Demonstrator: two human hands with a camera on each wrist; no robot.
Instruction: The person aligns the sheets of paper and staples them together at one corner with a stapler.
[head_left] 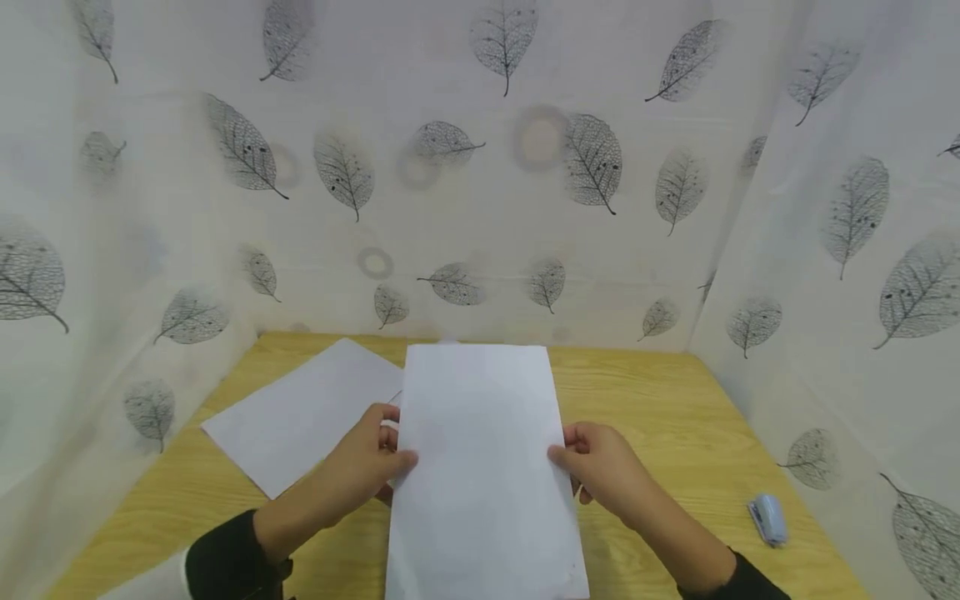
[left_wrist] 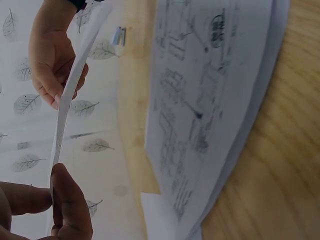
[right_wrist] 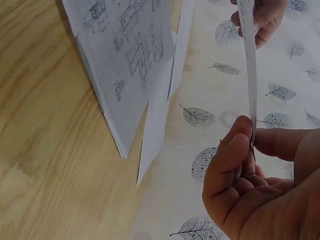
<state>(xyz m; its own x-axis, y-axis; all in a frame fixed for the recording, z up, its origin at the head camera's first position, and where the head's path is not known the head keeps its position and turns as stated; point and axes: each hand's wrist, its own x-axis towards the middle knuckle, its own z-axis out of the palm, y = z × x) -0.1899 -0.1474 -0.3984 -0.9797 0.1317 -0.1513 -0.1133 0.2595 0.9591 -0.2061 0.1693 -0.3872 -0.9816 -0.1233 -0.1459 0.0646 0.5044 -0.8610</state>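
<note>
White paper (head_left: 483, 467), blank on its upper face, is held up over the table by both hands. My left hand (head_left: 360, 462) pinches its left edge, the thumb on top and the fingers behind. On the opposite edge, my right hand (head_left: 607, 467) grips it the same way. Both wrist views show the held paper (left_wrist: 70, 100) nearly edge-on; how many sheets it has I cannot tell. Below it lie sheets printed with line drawings (right_wrist: 135, 60), largely hidden in the head view.
Another white sheet (head_left: 307, 417) lies askew at the left back of the wooden table (head_left: 645, 400). A small light-blue stapler (head_left: 768, 518) sits near the right edge. Leaf-patterned curtains (head_left: 465, 208) enclose the back and sides.
</note>
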